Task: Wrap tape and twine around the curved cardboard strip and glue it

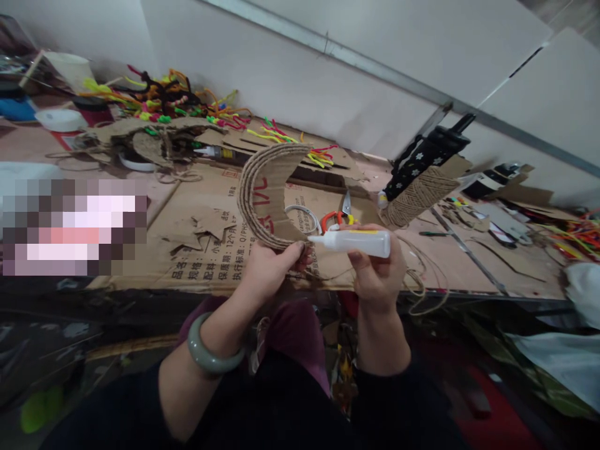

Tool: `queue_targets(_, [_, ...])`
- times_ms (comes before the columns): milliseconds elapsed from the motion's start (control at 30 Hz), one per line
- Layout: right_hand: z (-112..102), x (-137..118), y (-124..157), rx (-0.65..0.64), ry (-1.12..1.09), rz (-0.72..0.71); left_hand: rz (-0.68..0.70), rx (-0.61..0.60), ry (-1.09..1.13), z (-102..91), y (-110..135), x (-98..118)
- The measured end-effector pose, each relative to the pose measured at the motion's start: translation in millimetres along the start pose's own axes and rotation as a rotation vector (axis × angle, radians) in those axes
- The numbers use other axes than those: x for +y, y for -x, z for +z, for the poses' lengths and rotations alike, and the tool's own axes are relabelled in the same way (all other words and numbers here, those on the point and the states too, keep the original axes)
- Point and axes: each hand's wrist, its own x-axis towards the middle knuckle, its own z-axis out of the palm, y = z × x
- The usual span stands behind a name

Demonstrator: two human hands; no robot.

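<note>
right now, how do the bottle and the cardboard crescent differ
The bottle is whitish and translucent; the crescent is brown, layered cardboard with red print. The bottle is straight, tapering to a nozzle, while the crescent curves. The bottle lies nearly level in the right hand; the crescent rises above the left hand, which grips its lower end. Both are held above the bench.

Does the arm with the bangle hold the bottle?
No, the bangle is on the left arm, and the right hand holds the bottle.
</note>
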Motion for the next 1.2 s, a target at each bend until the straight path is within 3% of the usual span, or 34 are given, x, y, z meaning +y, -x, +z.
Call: queue_targets(1200, [3.0,-7.8,-8.0,-0.027,0.176,-0.1,-0.037,0.031,0.021,4.6,1.6,6.2])
